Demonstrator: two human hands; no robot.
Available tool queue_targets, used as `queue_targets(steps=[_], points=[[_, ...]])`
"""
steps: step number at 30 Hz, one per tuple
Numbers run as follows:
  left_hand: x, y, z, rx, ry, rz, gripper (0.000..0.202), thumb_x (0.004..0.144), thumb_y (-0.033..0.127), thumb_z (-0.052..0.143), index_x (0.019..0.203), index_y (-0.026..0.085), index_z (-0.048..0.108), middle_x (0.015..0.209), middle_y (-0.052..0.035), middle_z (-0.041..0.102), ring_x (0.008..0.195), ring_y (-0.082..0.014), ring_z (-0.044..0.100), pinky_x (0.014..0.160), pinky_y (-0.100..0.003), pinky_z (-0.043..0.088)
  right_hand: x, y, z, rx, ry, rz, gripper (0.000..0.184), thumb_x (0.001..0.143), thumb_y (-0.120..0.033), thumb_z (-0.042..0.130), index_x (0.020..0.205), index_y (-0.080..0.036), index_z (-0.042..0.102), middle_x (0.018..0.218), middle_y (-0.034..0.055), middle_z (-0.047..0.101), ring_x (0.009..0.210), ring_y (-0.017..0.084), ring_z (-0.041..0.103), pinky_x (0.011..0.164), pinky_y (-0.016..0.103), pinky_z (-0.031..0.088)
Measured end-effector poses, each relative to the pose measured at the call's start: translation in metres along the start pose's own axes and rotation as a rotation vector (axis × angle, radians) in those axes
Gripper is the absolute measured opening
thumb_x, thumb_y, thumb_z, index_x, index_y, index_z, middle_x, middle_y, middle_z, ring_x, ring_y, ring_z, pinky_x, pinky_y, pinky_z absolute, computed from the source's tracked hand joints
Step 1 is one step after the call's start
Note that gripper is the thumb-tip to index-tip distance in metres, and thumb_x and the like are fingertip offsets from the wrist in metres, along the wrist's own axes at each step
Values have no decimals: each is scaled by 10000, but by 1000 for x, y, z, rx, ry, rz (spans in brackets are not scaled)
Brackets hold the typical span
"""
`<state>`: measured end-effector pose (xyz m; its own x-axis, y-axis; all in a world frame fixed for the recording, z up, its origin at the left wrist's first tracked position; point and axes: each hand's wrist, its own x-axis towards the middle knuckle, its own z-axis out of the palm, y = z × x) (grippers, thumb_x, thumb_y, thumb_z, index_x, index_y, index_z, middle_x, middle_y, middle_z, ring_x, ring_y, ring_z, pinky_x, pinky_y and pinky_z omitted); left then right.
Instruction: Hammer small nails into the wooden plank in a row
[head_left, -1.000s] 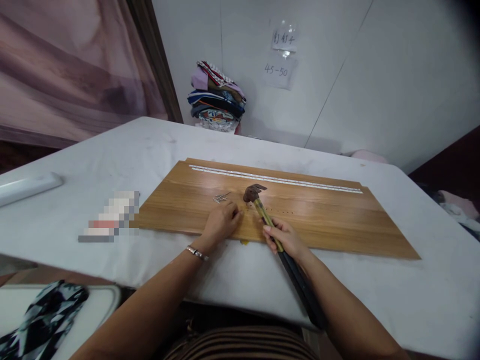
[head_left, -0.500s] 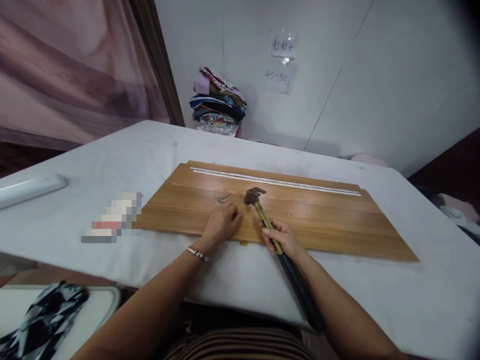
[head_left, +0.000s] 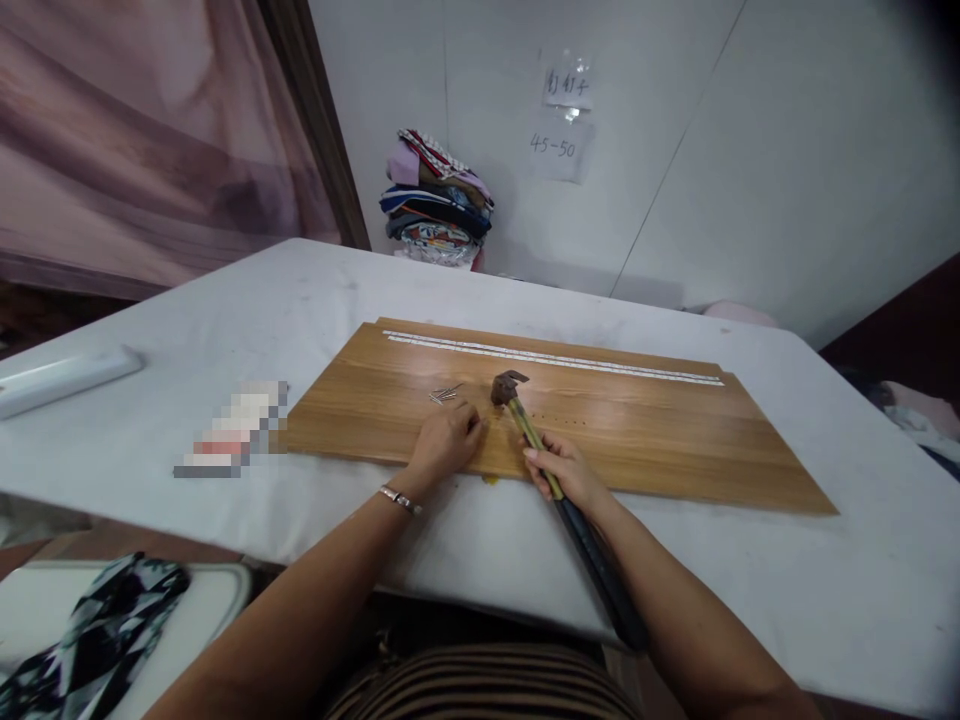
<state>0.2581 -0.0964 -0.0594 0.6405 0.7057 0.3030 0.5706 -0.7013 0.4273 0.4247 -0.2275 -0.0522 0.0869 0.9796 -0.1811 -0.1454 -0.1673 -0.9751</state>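
Note:
My right hand [head_left: 564, 468] is wrapped around the upper handle of a claw hammer [head_left: 534, 438], which has a rusty head, a yellowish shaft and a long black grip slanting back toward me. The hammer's head is over the middle of a wooden board [head_left: 675, 440]. Left of it, my left hand [head_left: 450, 438] rests on the board with its fingers curled closed; whatever they may hold is hidden. Just beyond those fingers lies a small pile of nails [head_left: 442, 395]. A row of small dark dots [head_left: 559, 420] marks the board right of the hammer head.
Two white strips [head_left: 555, 360] run along the board's far side. The board lies on a white-covered table [head_left: 337, 280]. To the left are a pixelated box-like item [head_left: 236, 425] and a white roll [head_left: 67, 380]. Folded clothes [head_left: 436, 200] are stacked by the wall.
The view has shifted slightly. Both hands stay in nearly the same place on the board, and the right one keeps its hold on the claw hammer.

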Motion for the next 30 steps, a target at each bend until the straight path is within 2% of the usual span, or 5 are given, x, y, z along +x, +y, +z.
queue_targets(steps=[30], points=[[1, -7, 7, -57, 7, 23, 139, 838, 224, 498, 721, 171, 551, 808, -27, 562, 756, -131, 540, 688, -258, 398, 0, -3, 6, 50, -15, -7, 311, 741, -401, 618, 913, -163, 518, 518, -83, 492, 318, 43, 379, 322, 170, 265]])
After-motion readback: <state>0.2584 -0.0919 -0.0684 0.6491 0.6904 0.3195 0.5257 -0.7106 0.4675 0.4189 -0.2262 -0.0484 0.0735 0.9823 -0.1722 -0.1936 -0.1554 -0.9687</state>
